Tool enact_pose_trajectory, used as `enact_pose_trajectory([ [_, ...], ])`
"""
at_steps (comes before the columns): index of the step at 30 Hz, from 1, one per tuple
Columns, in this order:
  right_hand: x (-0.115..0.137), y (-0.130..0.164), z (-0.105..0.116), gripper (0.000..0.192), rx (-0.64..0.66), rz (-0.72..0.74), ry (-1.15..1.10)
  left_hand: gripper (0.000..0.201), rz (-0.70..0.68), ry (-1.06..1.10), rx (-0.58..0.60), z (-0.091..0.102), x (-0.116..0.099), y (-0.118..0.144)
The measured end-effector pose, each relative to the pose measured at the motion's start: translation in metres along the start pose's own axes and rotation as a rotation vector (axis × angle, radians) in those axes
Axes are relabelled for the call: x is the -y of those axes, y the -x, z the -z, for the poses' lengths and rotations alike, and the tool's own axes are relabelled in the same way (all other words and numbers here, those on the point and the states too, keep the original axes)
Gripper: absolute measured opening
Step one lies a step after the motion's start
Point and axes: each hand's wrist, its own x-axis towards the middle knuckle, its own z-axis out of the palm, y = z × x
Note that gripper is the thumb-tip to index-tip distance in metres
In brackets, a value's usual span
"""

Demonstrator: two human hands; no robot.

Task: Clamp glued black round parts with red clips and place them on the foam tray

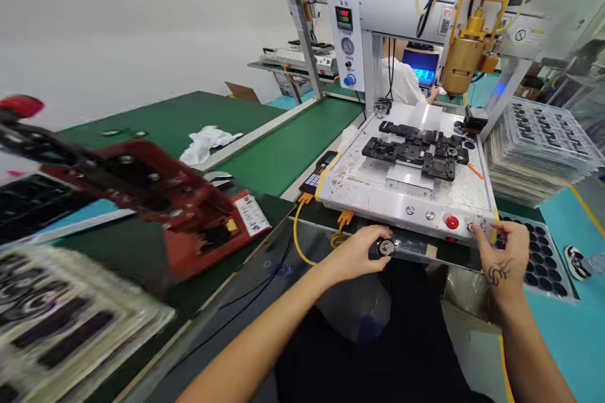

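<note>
My left hand [371,249] pinches a small black part with a round metal ring [386,247], just in front of the machine's front edge. My right hand [503,255] is at the right end of the machine's front panel [392,208], thumb at a small round button [471,227] and the other fingers loosely bent, holding nothing. Left of that button sits a red button [452,221]. On the white machine bed [345,186] lies a black fixture [416,148] of several blocks. Above it hangs a gold-coloured dispensing head [460,63].
A red lever press [203,227] stands at left, behind stacked trays [80,321]. A handheld keypad [319,173] with yellow cables [297,233] lies beside the machine. Stacked clear trays [543,145] and a tray of black discs [543,258] are at right. A person [404,82] sits beyond.
</note>
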Motion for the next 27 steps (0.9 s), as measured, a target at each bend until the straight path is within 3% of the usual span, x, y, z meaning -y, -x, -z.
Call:
enact_pose_trajectory([
  [4,0.049,0.038,0.001,0.003,0.268,0.121,-0.32,0.036,0.024,0.013,-0.016,-0.005,0.012,0.008],
  [7,0.081,0.061,-0.021,0.013,0.58,0.202,-0.536,0.037,0.027,0.056,0.01,-0.006,0.013,0.019],
  [10,0.1,0.074,-0.059,0.021,0.703,0.238,-0.555,0.037,0.038,0.103,0.016,-0.004,0.011,0.026],
  [13,0.106,0.081,-0.093,0.022,0.745,0.259,-0.488,0.038,0.058,0.134,0.019,-0.001,0.011,0.027],
  [16,0.103,0.09,-0.11,0.024,0.747,0.302,-0.413,0.036,0.067,0.146,0.047,0.002,0.012,0.025],
  [27,0.082,0.125,-0.116,0.027,0.682,0.467,-0.507,0.031,0.089,0.169,0.168,0.018,0.016,0.019],
])
